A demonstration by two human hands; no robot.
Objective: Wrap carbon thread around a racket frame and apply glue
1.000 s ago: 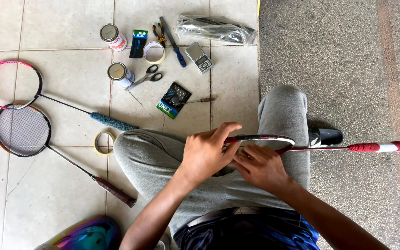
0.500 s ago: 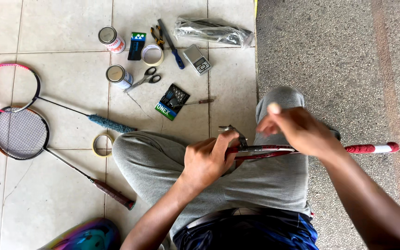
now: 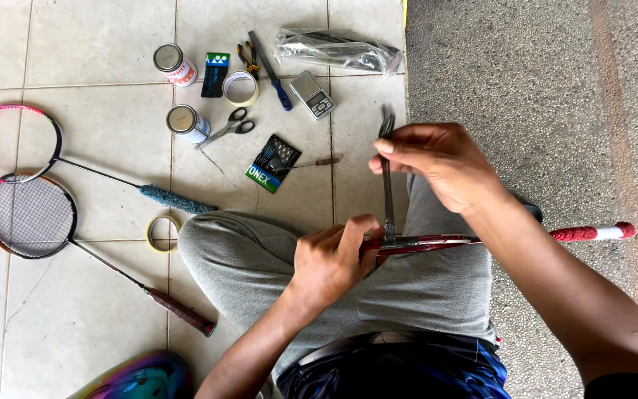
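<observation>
From the head camera, the left hand (image 3: 331,260) is closed in a pinch around the thin dark red frame of a badminton racket (image 3: 437,241) that lies across the person's lap, over grey trousers (image 3: 422,292). The racket's shaft runs away from that grip to the right, ending in a red and white wrapped handle (image 3: 592,233) over the rough grey concrete floor (image 3: 540,89).

The right hand (image 3: 437,166) is raised just above and to the right of the left hand's grip, fingers pressed together on the top of a slim grey metal tool (image 3: 388,185). The tool stands nearly upright, and its lower end meets the racket frame right beside the left thumb.

Well to the left of the grip, on pale floor tiles (image 3: 97,44), lie two more rackets: one with a pink rim (image 3: 9,144) and one with a dark strung head (image 3: 29,216). Above the grip are silver scissors (image 3: 229,127), two small round tins (image 3: 186,122), a roll of tape (image 3: 240,87) and a small grey pocket scale (image 3: 311,94).
</observation>
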